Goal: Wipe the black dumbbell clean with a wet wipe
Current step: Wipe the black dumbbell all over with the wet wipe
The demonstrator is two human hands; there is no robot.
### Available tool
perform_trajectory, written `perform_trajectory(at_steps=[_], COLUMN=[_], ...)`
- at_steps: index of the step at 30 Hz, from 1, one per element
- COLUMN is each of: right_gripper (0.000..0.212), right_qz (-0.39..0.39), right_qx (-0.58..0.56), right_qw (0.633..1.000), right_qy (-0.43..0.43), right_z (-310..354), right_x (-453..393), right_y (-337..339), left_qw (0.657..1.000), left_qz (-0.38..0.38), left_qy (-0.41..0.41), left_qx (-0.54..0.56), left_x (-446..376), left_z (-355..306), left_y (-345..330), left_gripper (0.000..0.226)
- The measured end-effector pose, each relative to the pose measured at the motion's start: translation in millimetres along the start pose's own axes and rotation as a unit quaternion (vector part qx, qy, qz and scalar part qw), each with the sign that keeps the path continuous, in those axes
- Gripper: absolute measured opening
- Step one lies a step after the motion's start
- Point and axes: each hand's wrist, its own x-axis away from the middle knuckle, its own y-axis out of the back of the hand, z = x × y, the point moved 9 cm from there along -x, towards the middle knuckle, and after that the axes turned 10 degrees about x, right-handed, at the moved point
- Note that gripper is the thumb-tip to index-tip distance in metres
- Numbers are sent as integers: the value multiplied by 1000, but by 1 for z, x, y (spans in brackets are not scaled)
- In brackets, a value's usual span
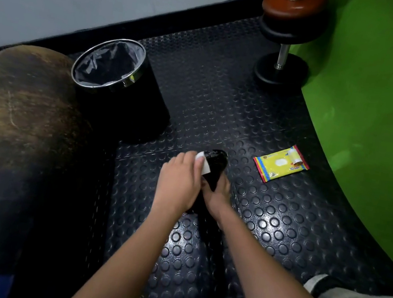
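Item 1: flat yellow plastic wet-wipe packet with red and blue edging [281,163], lying on the dark studded rubber floor mat [281,226] towards its right edge, close to the green curved wall. Legible print: I can read the number "10" near the packet's right end, followed by a short word too small for me to make out. A small round emblem sits at the packet's upper left corner; I cannot read any lettering in it. The white oval flap in the middle carries no print that I can read.

I can read no other text, brand, number or sign on anything else in the view.
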Motion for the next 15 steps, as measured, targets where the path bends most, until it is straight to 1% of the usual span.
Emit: perform_trajectory(at_steps=[3, 6, 8, 10, 11, 12, 14, 15], right_gripper=[84, 85, 85, 85, 85, 86, 86, 86], right_qz=[4, 10, 11, 8, 5, 2, -1, -4], right_qx=[2, -4, 0, -1, 0, 1, 6, 10], right_qw=[1000, 1000, 1000, 1000, 1000, 1000, 1000, 1000], right_qy=[-6, 2, 4, 4, 4, 5, 4, 6], right_z=[-3, -1, -2, -1, 1, 1, 0, 0], right_x=[-1, -3, -4, -4, -3, -5, -6, -5], right_y=[2, 0, 0, 0, 1, 0, -2, -2], left_qw=[996, 979, 953, 911, 900, 907, 941, 951], left_qz=[-20, -50, -75, -91, -78, -47, 67, 128], left_qy=[10, 40, 96, 200, 246, 269, 263, 247], left_qx=[91, 192, 278, 350, 351, 320, 203, 137], left_x=[17, 34, 39, 38, 34, 24, -2, -16], left_z=[25, 42, 50, 62, 68, 72, 71, 69], left_y=[8, 14, 16, 13, 11, 10, 4, -3], left_gripper=[43, 41, 42, 39, 37, 37, 37, 36])
